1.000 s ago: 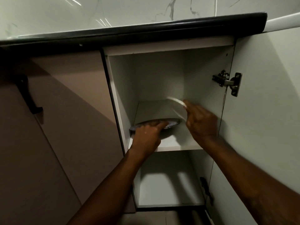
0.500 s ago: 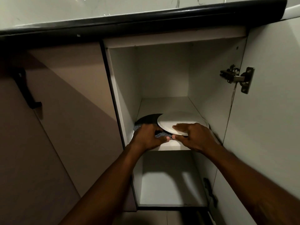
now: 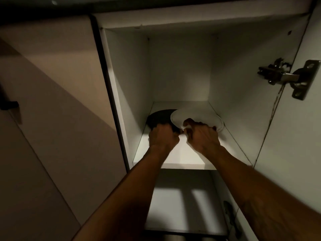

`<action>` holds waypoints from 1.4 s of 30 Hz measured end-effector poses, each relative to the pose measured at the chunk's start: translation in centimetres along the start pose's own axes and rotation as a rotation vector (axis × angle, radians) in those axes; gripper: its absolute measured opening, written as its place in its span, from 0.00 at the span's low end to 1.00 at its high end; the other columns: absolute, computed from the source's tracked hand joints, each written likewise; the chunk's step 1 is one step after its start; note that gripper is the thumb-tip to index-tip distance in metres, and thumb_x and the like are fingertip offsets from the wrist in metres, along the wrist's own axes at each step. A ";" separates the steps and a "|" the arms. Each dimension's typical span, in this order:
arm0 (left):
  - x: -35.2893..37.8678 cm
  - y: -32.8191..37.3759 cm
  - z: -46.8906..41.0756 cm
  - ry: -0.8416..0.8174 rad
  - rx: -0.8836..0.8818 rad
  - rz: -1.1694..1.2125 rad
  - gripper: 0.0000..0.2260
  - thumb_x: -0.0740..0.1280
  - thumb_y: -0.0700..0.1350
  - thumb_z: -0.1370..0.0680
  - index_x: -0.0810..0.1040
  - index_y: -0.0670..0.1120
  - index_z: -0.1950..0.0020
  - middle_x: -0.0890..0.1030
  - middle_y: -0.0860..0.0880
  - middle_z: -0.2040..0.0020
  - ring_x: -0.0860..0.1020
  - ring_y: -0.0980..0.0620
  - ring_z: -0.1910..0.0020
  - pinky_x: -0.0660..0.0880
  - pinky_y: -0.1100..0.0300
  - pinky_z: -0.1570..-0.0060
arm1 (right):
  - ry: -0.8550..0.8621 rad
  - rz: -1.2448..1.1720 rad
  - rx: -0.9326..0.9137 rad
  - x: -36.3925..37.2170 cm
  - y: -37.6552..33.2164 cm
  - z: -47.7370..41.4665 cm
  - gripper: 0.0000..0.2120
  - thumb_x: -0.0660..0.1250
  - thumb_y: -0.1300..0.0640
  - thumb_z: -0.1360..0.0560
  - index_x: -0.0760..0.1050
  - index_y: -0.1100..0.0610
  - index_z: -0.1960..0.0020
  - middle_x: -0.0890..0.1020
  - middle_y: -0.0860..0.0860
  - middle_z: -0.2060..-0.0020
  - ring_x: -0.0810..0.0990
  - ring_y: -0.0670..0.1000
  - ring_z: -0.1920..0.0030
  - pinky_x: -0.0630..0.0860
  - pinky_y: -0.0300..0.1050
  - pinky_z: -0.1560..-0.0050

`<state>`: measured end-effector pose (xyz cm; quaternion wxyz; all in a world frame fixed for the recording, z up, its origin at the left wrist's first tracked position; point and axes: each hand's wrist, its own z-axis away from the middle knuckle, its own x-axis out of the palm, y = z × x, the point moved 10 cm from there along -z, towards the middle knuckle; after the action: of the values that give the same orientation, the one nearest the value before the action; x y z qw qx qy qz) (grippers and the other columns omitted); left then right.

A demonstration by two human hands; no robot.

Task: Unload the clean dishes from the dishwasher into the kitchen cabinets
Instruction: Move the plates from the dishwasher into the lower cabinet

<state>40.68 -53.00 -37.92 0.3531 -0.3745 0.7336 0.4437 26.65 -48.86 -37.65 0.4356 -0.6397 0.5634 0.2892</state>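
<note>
Both forearms reach in above the white floor panel of the lower compartment (image 3: 182, 206). Above it is the white middle shelf (image 3: 182, 159), with its front edge lit.

- Left hand (image 3: 163, 137): fingers curled round the near rim of the dark round plate (image 3: 160, 116), grasping it.
- Right hand (image 3: 202, 139): thumb on top, fingers curled at the near rim of the white round plate (image 3: 199, 115), grasping it.
- The 2 hands are just beside each other; can't tell if they touch.
- Both plates lie flat on the shelf, set back from the front edge. The dark one is by the left edge. The white one sits right of it, reaching near the right edge.
- The white plate's left rim overlaps the dark plate's right side.

Behind the plates is the white back wall. A metal hinge (image 3: 286, 78) sits upper right, on the open white cabinet door (image 3: 295, 153).
</note>
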 end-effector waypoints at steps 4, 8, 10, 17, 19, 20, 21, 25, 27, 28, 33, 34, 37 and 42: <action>1.2 0.7 -2.0 0.003 -0.009 0.017 0.17 0.67 0.55 0.21 0.77 0.48 0.36 0.81 0.46 0.42 0.79 0.43 0.42 0.74 0.54 0.46 | 0.087 0.073 0.018 1.1 0.5 -2.1 0.11 0.67 0.53 0.23 0.77 0.46 0.42 0.84 0.51 0.53 0.82 0.59 0.50 0.72 0.74 0.41; 3.1 0.1 -4.2 -0.015 -0.016 -0.122 0.24 0.63 0.65 0.23 0.77 0.49 0.37 0.80 0.45 0.39 0.76 0.41 0.36 0.70 0.42 0.33 | 0.088 0.126 0.055 3.1 2.0 -4.0 0.12 0.66 0.46 0.21 0.79 0.43 0.38 0.84 0.51 0.49 0.81 0.60 0.44 0.69 0.75 0.38; 4.0 -1.0 -5.3 -0.069 -0.078 -0.116 0.26 0.60 0.64 0.21 0.73 0.49 0.31 0.76 0.45 0.32 0.70 0.42 0.28 0.61 0.40 0.26 | 0.021 0.043 0.077 4.1 2.6 -5.3 0.15 0.64 0.49 0.21 0.76 0.43 0.34 0.82 0.52 0.43 0.78 0.61 0.38 0.66 0.73 0.34; 6.0 -1.9 -8.1 -0.155 -0.173 -0.124 0.34 0.54 0.65 0.20 0.55 0.49 0.18 0.59 0.45 0.19 0.52 0.43 0.19 0.44 0.36 0.23 | -0.229 0.035 0.185 6.9 3.5 -7.6 0.27 0.47 0.35 0.19 0.53 0.36 0.21 0.55 0.46 0.19 0.50 0.56 0.20 0.42 0.69 0.24; 6.0 -1.9 -8.4 -0.159 -0.185 -0.124 0.34 0.53 0.66 0.20 0.54 0.50 0.18 0.58 0.46 0.19 0.51 0.43 0.19 0.42 0.35 0.24 | -0.240 0.021 0.202 7.3 4.0 -7.9 0.27 0.47 0.33 0.19 0.50 0.35 0.21 0.51 0.46 0.19 0.47 0.57 0.19 0.42 0.69 0.24; 5.9 -1.8 -8.5 -0.162 -0.190 -0.126 0.35 0.52 0.66 0.20 0.54 0.50 0.18 0.58 0.46 0.19 0.51 0.44 0.19 0.41 0.34 0.24 | -0.247 0.018 0.204 7.3 4.3 -8.1 0.28 0.47 0.33 0.19 0.49 0.35 0.21 0.50 0.46 0.19 0.46 0.57 0.19 0.42 0.69 0.24; 5.9 -1.9 -8.7 -0.165 -0.192 -0.129 0.35 0.52 0.66 0.20 0.53 0.49 0.18 0.58 0.45 0.19 0.51 0.44 0.19 0.41 0.33 0.24 | -0.256 0.020 0.201 7.4 4.4 -8.3 0.28 0.47 0.33 0.19 0.48 0.36 0.21 0.49 0.47 0.19 0.45 0.57 0.19 0.42 0.70 0.25; 6.0 -1.9 -9.2 -0.146 -0.173 -0.123 0.36 0.51 0.68 0.21 0.54 0.51 0.18 0.58 0.46 0.19 0.52 0.44 0.19 0.41 0.32 0.25 | -0.280 0.062 0.188 7.9 4.6 -8.8 0.32 0.47 0.31 0.20 0.44 0.38 0.20 0.45 0.48 0.19 0.41 0.58 0.20 0.41 0.73 0.26; 6.0 -2.1 -9.2 -0.145 -0.168 -0.122 0.37 0.51 0.69 0.21 0.51 0.51 0.17 0.55 0.45 0.18 0.51 0.44 0.19 0.40 0.33 0.25 | -0.282 0.070 0.188 8.1 4.7 -9.0 0.32 0.47 0.31 0.20 0.43 0.38 0.20 0.44 0.49 0.19 0.41 0.59 0.20 0.41 0.73 0.26; 6.0 -2.2 -9.1 -0.148 -0.173 -0.116 0.38 0.51 0.69 0.21 0.48 0.51 0.17 0.53 0.44 0.18 0.50 0.43 0.19 0.40 0.34 0.25 | -0.280 0.071 0.188 8.2 4.8 -9.0 0.32 0.47 0.31 0.20 0.42 0.38 0.20 0.43 0.49 0.19 0.41 0.59 0.20 0.41 0.73 0.26; 5.0 -1.9 -7.9 -0.050 -0.165 -0.048 0.35 0.56 0.61 0.18 0.44 0.50 0.17 0.50 0.41 0.18 0.52 0.39 0.20 0.47 0.40 0.22 | -0.223 0.035 0.199 7.4 4.7 -8.7 0.37 0.47 0.28 0.22 0.36 0.39 0.20 0.38 0.52 0.19 0.37 0.59 0.20 0.40 0.71 0.26; 4.7 -1.8 -7.4 -0.016 -0.154 -0.032 0.34 0.57 0.60 0.18 0.46 0.49 0.17 0.53 0.41 0.18 0.53 0.40 0.20 0.50 0.40 0.22 | -0.207 0.037 0.191 7.2 4.6 -8.6 0.37 0.48 0.29 0.22 0.35 0.39 0.21 0.37 0.52 0.20 0.37 0.58 0.20 0.40 0.71 0.26; 4.0 -1.6 -5.5 0.088 -0.111 -0.110 0.32 0.55 0.60 0.17 0.54 0.46 0.18 0.60 0.39 0.20 0.62 0.37 0.24 0.59 0.41 0.26 | -0.184 0.014 0.170 6.2 4.0 -7.8 0.37 0.54 0.35 0.19 0.35 0.40 0.20 0.38 0.52 0.19 0.38 0.57 0.20 0.43 0.68 0.23; 3.4 -1.9 -2.7 -0.056 -0.078 -0.153 0.30 0.53 0.61 0.17 0.58 0.46 0.20 0.63 0.39 0.22 0.65 0.38 0.26 0.59 0.42 0.26 | -0.074 -0.239 0.200 3.8 2.9 -4.3 0.32 0.65 0.46 0.21 0.59 0.50 0.21 0.60 0.53 0.21 0.58 0.55 0.21 0.57 0.56 0.22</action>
<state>40.20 -56.90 -40.58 0.3913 -0.4303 0.6749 0.4542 24.10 -54.40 -39.65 0.5488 -0.6447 0.4926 0.2011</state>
